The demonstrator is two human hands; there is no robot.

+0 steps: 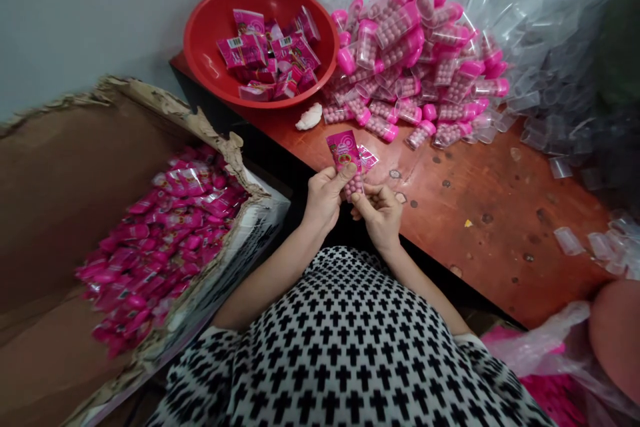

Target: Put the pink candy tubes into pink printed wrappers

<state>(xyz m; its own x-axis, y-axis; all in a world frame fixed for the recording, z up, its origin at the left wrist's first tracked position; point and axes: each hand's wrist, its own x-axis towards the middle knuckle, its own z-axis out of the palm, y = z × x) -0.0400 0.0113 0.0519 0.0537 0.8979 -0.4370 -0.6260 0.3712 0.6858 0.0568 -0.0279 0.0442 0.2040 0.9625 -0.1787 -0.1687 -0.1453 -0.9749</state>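
Just past the table's front edge, my left hand [324, 199] is closed on a printed pink packet [343, 147], its thumb lying across the lower part. Small pink balls in a clear tube [355, 187] show below the print; whether the tube is inside the packet or against it I cannot tell. The tube's lower end is pinched by my right hand [383, 215], thumb in front and fingers curled behind. Behind the packet a second pink packet [369, 157] lies on the table, partly covered.
A red bowl [200, 73] of pink packets stands back left. Many pink-capped tubes [400, 47] heap behind my hands on the reddish table [480, 247]. Clear empty tubes [569, 240] lie right. At left, a torn carton [50, 167] holds pink wrapped pieces [165, 240].
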